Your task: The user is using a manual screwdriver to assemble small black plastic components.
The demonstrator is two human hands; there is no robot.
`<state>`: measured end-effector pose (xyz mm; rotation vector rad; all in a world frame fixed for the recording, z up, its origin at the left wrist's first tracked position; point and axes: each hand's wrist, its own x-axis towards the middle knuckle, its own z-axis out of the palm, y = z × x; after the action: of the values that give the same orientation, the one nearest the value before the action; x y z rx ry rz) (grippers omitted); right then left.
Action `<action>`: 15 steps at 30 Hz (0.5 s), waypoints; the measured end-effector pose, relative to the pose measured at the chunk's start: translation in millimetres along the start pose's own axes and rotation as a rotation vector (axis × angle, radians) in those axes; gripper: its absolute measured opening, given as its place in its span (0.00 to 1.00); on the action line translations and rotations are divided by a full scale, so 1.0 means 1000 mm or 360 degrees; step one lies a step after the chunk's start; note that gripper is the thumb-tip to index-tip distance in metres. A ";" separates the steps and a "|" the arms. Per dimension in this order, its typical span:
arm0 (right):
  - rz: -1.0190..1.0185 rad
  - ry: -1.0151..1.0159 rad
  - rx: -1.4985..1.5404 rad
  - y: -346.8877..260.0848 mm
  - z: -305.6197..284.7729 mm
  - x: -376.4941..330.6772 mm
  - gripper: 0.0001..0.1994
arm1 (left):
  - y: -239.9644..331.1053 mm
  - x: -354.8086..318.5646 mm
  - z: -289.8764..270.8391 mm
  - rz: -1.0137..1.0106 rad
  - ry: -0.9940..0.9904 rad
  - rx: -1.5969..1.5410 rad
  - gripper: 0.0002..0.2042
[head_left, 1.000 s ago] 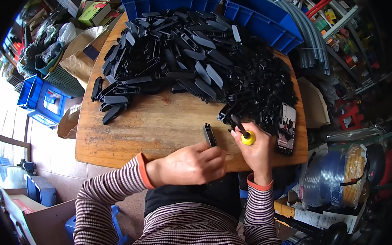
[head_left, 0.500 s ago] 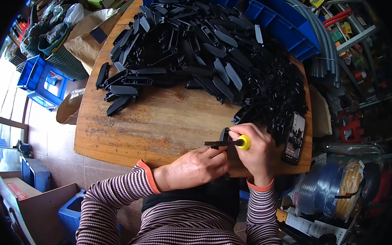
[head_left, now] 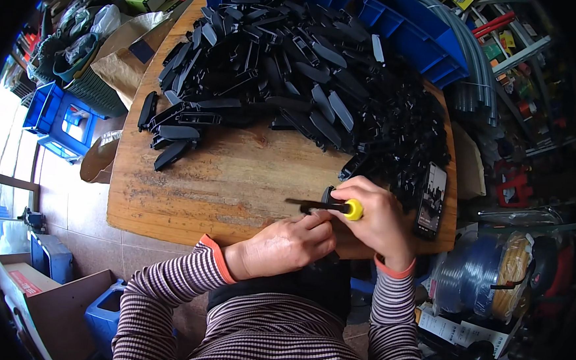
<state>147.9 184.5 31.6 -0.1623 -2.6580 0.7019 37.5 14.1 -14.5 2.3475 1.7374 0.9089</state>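
Observation:
My right hand (head_left: 376, 218) grips a screwdriver with a yellow-capped handle (head_left: 353, 210), held level and pointing left. Its tip meets a slim black plastic piece (head_left: 303, 203) that my left hand (head_left: 285, 246) holds from below at the near edge of the wooden table (head_left: 222, 182). A big heap of similar black plastic parts (head_left: 301, 68) covers the far half of the table. Both sleeves are striped with orange cuffs.
A dark phone (head_left: 431, 199) lies on the table right of my right hand. Blue bins (head_left: 403, 22) stand at the far edge. A blue stool (head_left: 57, 120) and cardboard box (head_left: 37, 296) are on the floor at left; cable reels (head_left: 486, 278) at right.
The black piece was upright on the table beside the screwdriver; now it is lifted and lies level, with the screwdriver turned sideways against it. My left hand has come under it.

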 end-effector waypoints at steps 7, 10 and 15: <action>0.0269 0.0879 0.1333 -0.009 0.003 0.020 0.06 | 0.001 0.003 -0.003 0.0057 0.0033 -0.0034 0.18; 0.0435 0.0547 0.1269 0.003 0.025 0.021 0.08 | -0.003 0.007 0.000 0.0091 0.0090 -0.0033 0.19; 0.0533 0.1218 0.1175 0.019 -0.042 -0.016 0.10 | -0.003 -0.001 -0.009 0.0081 0.0157 -0.0076 0.21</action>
<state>179.8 217.1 50.3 -0.5421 -1.5484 1.3463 30.1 11.9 -8.3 2.3649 1.6765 1.0792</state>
